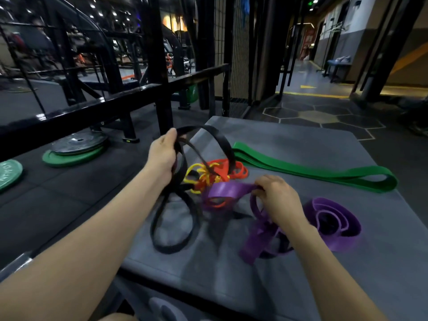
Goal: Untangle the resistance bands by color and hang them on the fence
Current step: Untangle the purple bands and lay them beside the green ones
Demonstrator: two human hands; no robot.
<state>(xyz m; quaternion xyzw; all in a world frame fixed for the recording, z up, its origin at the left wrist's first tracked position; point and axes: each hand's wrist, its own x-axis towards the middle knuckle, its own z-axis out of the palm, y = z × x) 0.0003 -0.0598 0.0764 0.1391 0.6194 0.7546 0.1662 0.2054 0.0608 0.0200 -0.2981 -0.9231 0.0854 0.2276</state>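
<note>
In the head view, a grey mat [301, 144] fills the middle and lower right of the frame; its left edge runs diagonally from the upper centre down to the lower left, with dark floor beyond it. The right half of the mat is mostly bare. The left hand [163, 154], at centre, is closed around loops of a black band [176, 228], lifting them above the mat. The right hand [276, 198], right of centre, pinches a purple band [228, 191] whose other loops trail under the wrist. Between the hands lies a knot of yellow band [201, 177] and orange band [231, 170], threaded through by black. A green band [312, 170] lies flat and apart along the upper right, and a coiled purple band [333, 223] sits at right. The black fence rail [111, 100] crosses the upper left, with weight plates [76, 147] on the floor below it.
</note>
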